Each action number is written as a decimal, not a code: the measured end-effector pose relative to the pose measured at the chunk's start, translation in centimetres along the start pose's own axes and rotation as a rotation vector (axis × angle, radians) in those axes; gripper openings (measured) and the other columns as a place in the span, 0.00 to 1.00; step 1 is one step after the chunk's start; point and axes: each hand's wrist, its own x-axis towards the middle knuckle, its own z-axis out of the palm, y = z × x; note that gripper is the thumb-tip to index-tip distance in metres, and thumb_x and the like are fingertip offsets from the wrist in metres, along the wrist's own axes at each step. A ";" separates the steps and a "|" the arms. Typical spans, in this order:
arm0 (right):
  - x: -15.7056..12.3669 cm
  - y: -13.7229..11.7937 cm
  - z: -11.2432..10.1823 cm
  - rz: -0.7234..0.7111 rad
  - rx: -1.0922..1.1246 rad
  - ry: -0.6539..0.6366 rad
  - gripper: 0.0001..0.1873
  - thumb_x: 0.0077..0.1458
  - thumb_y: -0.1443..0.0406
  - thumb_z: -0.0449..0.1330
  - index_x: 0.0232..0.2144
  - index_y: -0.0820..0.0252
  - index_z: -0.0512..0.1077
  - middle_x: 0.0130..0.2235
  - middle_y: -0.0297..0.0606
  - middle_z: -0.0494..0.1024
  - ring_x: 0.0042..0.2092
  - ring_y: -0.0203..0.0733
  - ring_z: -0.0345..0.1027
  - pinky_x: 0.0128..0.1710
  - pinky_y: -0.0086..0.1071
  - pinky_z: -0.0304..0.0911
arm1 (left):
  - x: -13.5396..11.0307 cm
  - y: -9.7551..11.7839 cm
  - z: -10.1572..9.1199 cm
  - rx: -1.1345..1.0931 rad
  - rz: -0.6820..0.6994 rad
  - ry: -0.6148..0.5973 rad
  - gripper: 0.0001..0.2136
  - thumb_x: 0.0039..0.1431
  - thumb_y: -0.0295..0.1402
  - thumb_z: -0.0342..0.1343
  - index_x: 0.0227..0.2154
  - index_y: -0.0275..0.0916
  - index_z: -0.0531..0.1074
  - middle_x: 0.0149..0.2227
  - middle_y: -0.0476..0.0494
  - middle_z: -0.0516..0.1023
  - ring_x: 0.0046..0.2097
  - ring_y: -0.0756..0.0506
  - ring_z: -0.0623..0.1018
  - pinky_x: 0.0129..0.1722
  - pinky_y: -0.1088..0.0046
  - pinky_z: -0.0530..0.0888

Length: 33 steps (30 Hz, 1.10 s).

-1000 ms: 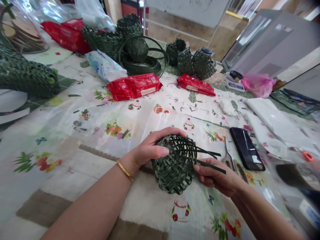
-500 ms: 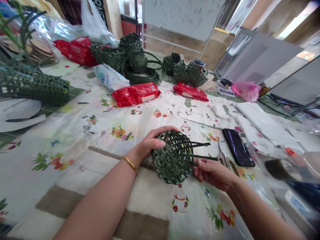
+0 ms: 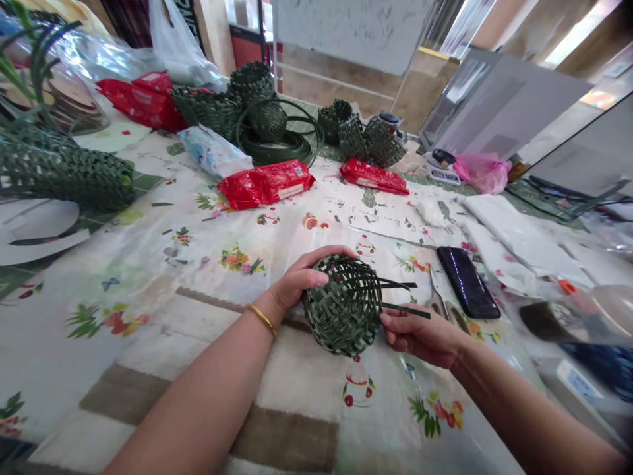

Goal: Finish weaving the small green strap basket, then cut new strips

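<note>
Filling the space between two hands, the basket (image 3: 341, 320) is held over the surface (image 3: 291, 234); whether its underside touches cannot be told. The left hand (image 3: 309, 272) clasps it, thumb on the near side and fingers over the far rim, presumably to steady the weave without crushing it. At the opposite edge, the right hand (image 3: 420, 336) appears to pinch the rim between thumb and fingertips, just below the loose strips (image 3: 408, 310); whether one is caught in that grip is hidden. This side is probably chosen because the unfinished ends jut out here.

Beyond the right hand lie the scissors (image 3: 438, 300), with the phone (image 3: 467, 282) just beside them, a place that seems handy for quick reach. Farther off, the red packet (image 3: 267, 183), the coil (image 3: 284, 148) and woven pieces (image 3: 386, 142) occupy the back, perhaps to leave working room in front.
</note>
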 end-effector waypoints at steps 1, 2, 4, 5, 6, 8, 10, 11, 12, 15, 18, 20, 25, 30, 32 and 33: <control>0.0 0.0 0.1 -0.009 -0.005 0.005 0.17 0.40 0.61 0.71 0.21 0.63 0.66 0.20 0.30 0.68 0.23 0.28 0.54 0.21 0.24 0.47 | 0.0 0.0 0.0 0.009 0.004 -0.001 0.26 0.40 0.33 0.55 0.48 0.37 0.69 0.47 0.38 0.73 0.47 0.37 0.72 0.46 0.60 0.68; 0.0 0.0 0.2 -0.018 -0.012 0.009 0.17 0.40 0.61 0.70 0.21 0.63 0.65 0.20 0.31 0.68 0.22 0.27 0.53 0.21 0.25 0.45 | 0.0 0.0 0.0 0.020 0.010 -0.002 0.26 0.40 0.33 0.54 0.48 0.37 0.70 0.48 0.38 0.73 0.47 0.37 0.72 0.47 0.59 0.68; -0.1 0.0 0.2 -0.030 -0.032 0.013 0.18 0.42 0.60 0.69 0.20 0.63 0.65 0.20 0.31 0.67 0.21 0.27 0.51 0.20 0.25 0.43 | 0.0 0.1 0.1 0.045 0.021 0.000 0.25 0.40 0.33 0.54 0.47 0.37 0.70 0.48 0.38 0.73 0.48 0.36 0.71 0.48 0.59 0.67; 0.0 0.1 0.2 -0.034 -0.043 0.012 0.18 0.42 0.60 0.69 0.19 0.63 0.65 0.20 0.31 0.67 0.21 0.27 0.50 0.20 0.26 0.42 | 0.0 0.2 0.1 0.058 0.026 0.002 0.25 0.41 0.33 0.54 0.47 0.37 0.70 0.48 0.38 0.73 0.49 0.36 0.71 0.48 0.59 0.67; 0.0 0.1 0.2 -0.037 -0.055 0.012 0.18 0.43 0.59 0.69 0.19 0.63 0.64 0.20 0.31 0.67 0.21 0.26 0.50 0.20 0.26 0.41 | 0.0 0.2 0.1 0.069 0.030 0.004 0.25 0.41 0.33 0.54 0.47 0.37 0.70 0.48 0.38 0.73 0.48 0.36 0.71 0.48 0.59 0.67; 0.1 0.2 0.1 -0.036 -0.089 0.023 0.18 0.43 0.59 0.68 0.18 0.63 0.64 0.20 0.31 0.66 0.20 0.26 0.49 0.19 0.26 0.40 | 0.1 0.3 0.1 0.082 0.032 0.004 0.25 0.41 0.33 0.54 0.47 0.37 0.71 0.48 0.38 0.73 0.48 0.36 0.71 0.48 0.59 0.67; 0.4 0.2 0.2 -0.034 -0.132 0.049 0.18 0.43 0.58 0.67 0.18 0.63 0.64 0.19 0.31 0.66 0.20 0.26 0.48 0.19 0.26 0.39 | 0.1 0.3 0.1 0.092 0.032 0.006 0.25 0.40 0.34 0.55 0.46 0.37 0.71 0.48 0.38 0.73 0.47 0.37 0.72 0.47 0.60 0.67; 0.5 0.2 0.2 -0.039 -0.158 0.066 0.18 0.43 0.58 0.67 0.18 0.63 0.64 0.19 0.31 0.66 0.19 0.26 0.49 0.19 0.26 0.38 | 0.1 0.3 0.1 0.092 0.029 0.006 0.25 0.40 0.34 0.55 0.46 0.37 0.71 0.47 0.38 0.73 0.47 0.37 0.72 0.46 0.61 0.68; 0.5 0.2 0.4 -0.046 -0.187 0.084 0.18 0.43 0.57 0.67 0.18 0.63 0.64 0.19 0.31 0.66 0.19 0.26 0.49 0.18 0.26 0.38 | 0.2 0.4 0.2 0.089 0.026 0.005 0.25 0.40 0.34 0.55 0.46 0.37 0.71 0.47 0.38 0.73 0.46 0.37 0.72 0.46 0.61 0.68; 0.8 0.4 1.0 -0.084 -0.263 0.129 0.19 0.44 0.56 0.65 0.16 0.62 0.64 0.17 0.30 0.65 0.18 0.26 0.48 0.18 0.27 0.37 | 0.2 0.5 0.3 0.090 0.021 -0.003 0.25 0.40 0.34 0.55 0.46 0.37 0.71 0.45 0.38 0.74 0.45 0.38 0.72 0.45 0.62 0.68; 0.9 0.5 1.4 -0.121 -0.294 0.175 0.19 0.45 0.56 0.64 0.15 0.62 0.64 0.15 0.30 0.65 0.17 0.26 0.48 0.17 0.27 0.37 | 0.2 0.6 0.3 0.132 0.033 -0.012 0.25 0.40 0.34 0.55 0.46 0.37 0.71 0.46 0.39 0.74 0.46 0.37 0.72 0.47 0.61 0.67; 1.0 0.6 1.3 -0.128 -0.277 0.184 0.18 0.44 0.57 0.65 0.16 0.62 0.64 0.16 0.30 0.66 0.17 0.26 0.50 0.16 0.26 0.39 | 0.2 0.6 0.4 0.143 0.036 -0.016 0.25 0.40 0.34 0.54 0.47 0.37 0.71 0.46 0.39 0.74 0.46 0.37 0.72 0.47 0.61 0.67; 0.6 1.0 0.3 -0.119 -0.100 0.083 0.18 0.42 0.56 0.68 0.20 0.64 0.67 0.20 0.30 0.69 0.18 0.25 0.54 0.17 0.22 0.44 | 0.0 0.5 0.1 0.087 0.048 0.018 0.25 0.40 0.33 0.55 0.46 0.36 0.71 0.42 0.40 0.76 0.42 0.40 0.74 0.44 0.64 0.68; 0.0 1.5 0.7 -0.186 -0.065 0.114 0.21 0.46 0.51 0.65 0.23 0.65 0.70 0.22 0.35 0.73 0.22 0.28 0.61 0.21 0.24 0.53 | -0.3 0.0 -0.1 0.012 0.042 0.033 0.26 0.39 0.32 0.55 0.47 0.36 0.70 0.41 0.39 0.77 0.40 0.41 0.75 0.40 0.65 0.70; -0.1 1.5 1.1 -0.191 -0.050 0.142 0.20 0.43 0.52 0.67 0.23 0.64 0.69 0.21 0.34 0.72 0.21 0.28 0.60 0.21 0.25 0.52 | -0.4 -0.1 0.0 0.015 0.035 0.039 0.26 0.40 0.32 0.54 0.48 0.35 0.69 0.42 0.38 0.76 0.41 0.40 0.75 0.41 0.65 0.70; -0.1 1.5 1.2 -0.194 -0.044 0.154 0.20 0.41 0.53 0.68 0.23 0.64 0.68 0.21 0.32 0.72 0.20 0.28 0.59 0.21 0.25 0.51 | -0.4 -0.1 0.1 0.020 0.035 0.042 0.26 0.41 0.32 0.54 0.48 0.35 0.69 0.42 0.38 0.76 0.42 0.40 0.75 0.42 0.64 0.70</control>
